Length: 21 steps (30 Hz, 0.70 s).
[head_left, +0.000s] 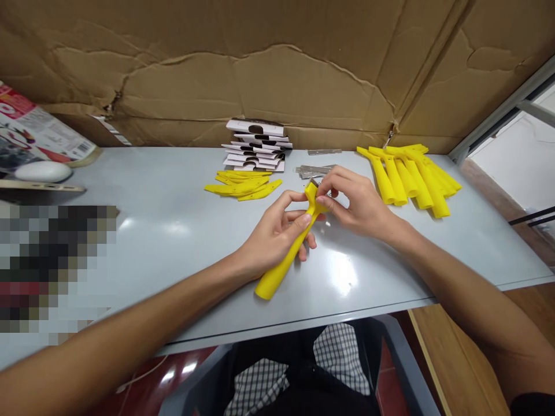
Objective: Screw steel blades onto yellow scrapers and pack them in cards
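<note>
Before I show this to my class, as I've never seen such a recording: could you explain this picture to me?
There is no machine here, only a person's two bare hands, seen from a camera worn on the head, looking forward and down. The left hand grips a yellow handle. The right hand is at its far end, where a bit of metal shows. On the grey table beyond lie yellow strips, stacked white cards, thin metal strips and, to the right, more yellow handles.
</note>
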{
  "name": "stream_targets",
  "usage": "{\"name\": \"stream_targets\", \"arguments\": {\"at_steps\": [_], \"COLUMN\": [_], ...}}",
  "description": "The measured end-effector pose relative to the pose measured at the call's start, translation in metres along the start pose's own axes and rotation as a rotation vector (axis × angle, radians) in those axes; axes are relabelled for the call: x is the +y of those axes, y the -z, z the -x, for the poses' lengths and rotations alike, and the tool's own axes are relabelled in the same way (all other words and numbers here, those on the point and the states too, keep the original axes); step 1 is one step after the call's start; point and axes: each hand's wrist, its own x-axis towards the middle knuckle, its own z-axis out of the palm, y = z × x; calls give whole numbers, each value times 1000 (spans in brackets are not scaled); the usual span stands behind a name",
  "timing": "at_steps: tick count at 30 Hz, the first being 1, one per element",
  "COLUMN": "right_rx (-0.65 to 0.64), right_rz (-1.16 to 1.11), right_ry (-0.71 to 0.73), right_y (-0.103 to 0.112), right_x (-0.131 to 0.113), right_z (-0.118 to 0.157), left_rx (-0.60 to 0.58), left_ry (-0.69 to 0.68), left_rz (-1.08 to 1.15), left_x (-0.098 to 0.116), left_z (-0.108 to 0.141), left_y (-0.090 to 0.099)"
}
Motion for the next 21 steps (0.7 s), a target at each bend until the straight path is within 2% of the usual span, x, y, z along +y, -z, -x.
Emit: {"name": "stream_targets", "arguments": {"at_steps": [5,11,18,21], "right_rx": [39,37,105,103], "right_rz": [-27,-270,-207,-228], "right_ry": [-77,-301,-349,-381], "right_y": [0,2,-2,4], "right_x": [-1,-4,-7,-5], "right_z": [-1,-2,-2,-5], "left_rx": [-29,-24,16,66], "left_ry": [9,-3,5,57], "left_rz": [4,25,103,165], "left_x": [0,-1,-2,2], "left_z": [-1,-2,-2,-3], "left_y": [2,1,4,4]}}
